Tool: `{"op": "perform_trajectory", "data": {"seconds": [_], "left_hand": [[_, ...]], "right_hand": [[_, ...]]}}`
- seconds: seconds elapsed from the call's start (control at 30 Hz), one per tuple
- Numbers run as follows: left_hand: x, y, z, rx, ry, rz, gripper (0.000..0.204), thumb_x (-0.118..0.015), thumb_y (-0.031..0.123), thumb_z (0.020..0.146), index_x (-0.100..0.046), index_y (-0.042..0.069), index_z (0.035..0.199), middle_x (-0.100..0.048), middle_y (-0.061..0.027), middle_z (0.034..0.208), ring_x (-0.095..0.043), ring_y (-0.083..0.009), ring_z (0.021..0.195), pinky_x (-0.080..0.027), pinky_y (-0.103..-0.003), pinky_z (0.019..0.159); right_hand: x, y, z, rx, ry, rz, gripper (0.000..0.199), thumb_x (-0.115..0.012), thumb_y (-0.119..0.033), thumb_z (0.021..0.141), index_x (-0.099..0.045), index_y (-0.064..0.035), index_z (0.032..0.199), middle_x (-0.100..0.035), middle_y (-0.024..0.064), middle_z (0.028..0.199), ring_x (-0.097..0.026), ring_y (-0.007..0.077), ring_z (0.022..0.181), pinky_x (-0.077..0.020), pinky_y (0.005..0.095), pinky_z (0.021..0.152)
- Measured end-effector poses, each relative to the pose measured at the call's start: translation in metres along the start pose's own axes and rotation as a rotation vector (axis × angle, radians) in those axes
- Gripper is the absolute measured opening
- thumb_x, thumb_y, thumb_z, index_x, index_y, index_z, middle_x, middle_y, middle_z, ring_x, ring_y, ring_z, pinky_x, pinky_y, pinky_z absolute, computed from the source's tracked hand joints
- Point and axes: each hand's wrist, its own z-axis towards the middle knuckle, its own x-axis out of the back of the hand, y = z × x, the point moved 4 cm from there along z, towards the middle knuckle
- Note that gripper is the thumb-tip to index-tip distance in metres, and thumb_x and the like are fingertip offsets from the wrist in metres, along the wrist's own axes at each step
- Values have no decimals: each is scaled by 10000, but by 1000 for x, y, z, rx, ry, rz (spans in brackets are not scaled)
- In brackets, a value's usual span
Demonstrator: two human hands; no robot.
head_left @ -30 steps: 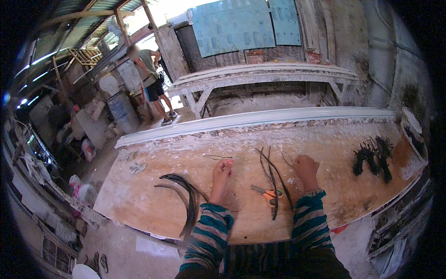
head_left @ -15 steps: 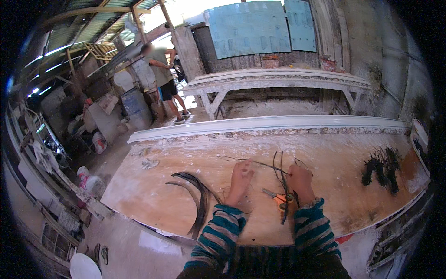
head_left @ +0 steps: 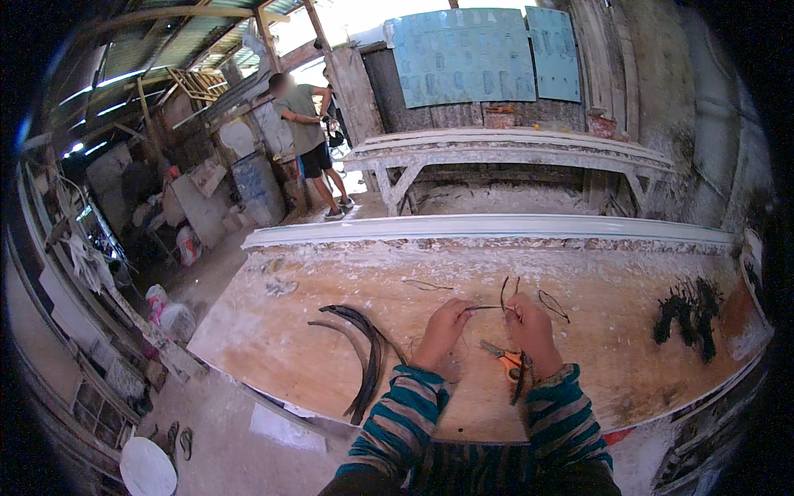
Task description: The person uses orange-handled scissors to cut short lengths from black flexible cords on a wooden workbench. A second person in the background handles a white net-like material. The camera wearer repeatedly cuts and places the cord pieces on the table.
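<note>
Black strip (head_left: pixel 486 307), one, pinched between my left hand (head_left: pixel 444 332) and right hand (head_left: pixel 532 332); orange-handled scissors (head_left: pixel 512 364), one pair, toward the worktop's (head_left: pixel 273 355) near edge.

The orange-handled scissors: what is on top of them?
A dark strip lies over part of the scissors. Farther up, the right hand covers whatever continues.

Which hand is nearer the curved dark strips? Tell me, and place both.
Left. The left hand is to the right of the curved dark strips; the right hand is farther right, beyond the left.
</note>
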Motion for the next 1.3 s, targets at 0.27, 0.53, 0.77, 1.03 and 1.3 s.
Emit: {"op": "perform_trajectory", "data": {"seconds": [0.27,0.53,0.77,1.03,1.3], "left_hand": [[5,-14,7,9,149,-352,283,-452,258,915,-603,28,984,-526,-11,707,-464,-88,580,-402,-246,538],[27,-31,5,372,343,-1002,343,-427,397,915,-532,73,878,-290,61,537,-249,-44,397,-171,-210,356],[40,-44,3,372,478,-1040,349,-398,414,921,-497,93,831,-292,57,536,-248,-48,390,-168,-215,353],[46,-42,4,386,470,-1041,288,-378,371,931,-432,146,760,-296,58,526,-228,-55,376,-147,-237,340],[46,-39,5,401,388,-1143,217,-433,258,910,-455,122,742,-335,44,531,-278,-46,401,-205,-212,356]], "right_hand": [[-12,22,3,-17,-23,311,117,-569,-29,797,-525,-60,901,-535,36,643,-503,124,535,-397,282,478],[-19,44,3,-175,-223,381,232,-573,-234,827,-580,-8,876,-556,54,699,-513,124,642,-413,278,592],[-3,50,5,-492,-248,473,343,-496,-367,874,-578,-34,879,-518,17,694,-463,113,626,-386,273,584],[2,46,10,-457,-206,965,278,-469,-345,904,-477,-115,749,-423,-39,632,-388,69,546,-364,217,539],[9,48,13,-498,-44,1255,248,-481,-309,906,-514,-90,795,-493,-11,703,-451,81,573,-394,213,539]]}}
